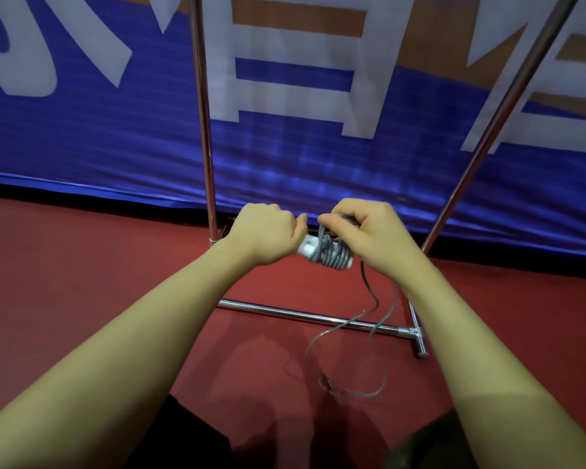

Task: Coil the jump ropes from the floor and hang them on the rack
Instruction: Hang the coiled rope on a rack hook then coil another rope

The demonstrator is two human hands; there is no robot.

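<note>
Both hands are closed on the same jump rope: the left hand (268,233) is curled around one end of the white handles (307,247), and the right hand (362,236) pinches the grey cord (332,255) at the top of the wraps, fingers bent over it; the handles sit between the two hands, held in the air in front of the rack (318,316). Several turns of cord are wound around the handles; the rest hangs from under the right hand and trails in loose loops down to the red floor (65,265), crossing over the rack's chrome base bar.

The likeliest failure, as I judge it, is the tail catching on that base bar or its end fitting as it is drawn up, which would jerk the cord and loosen the wraps; the turns already lie unevenly, so slack tension could let them slide off the free end of the handles; a small knot or kink seems to sit in the lowest loop, though blur makes it uncertain, and it could snag mid-wind.
</note>
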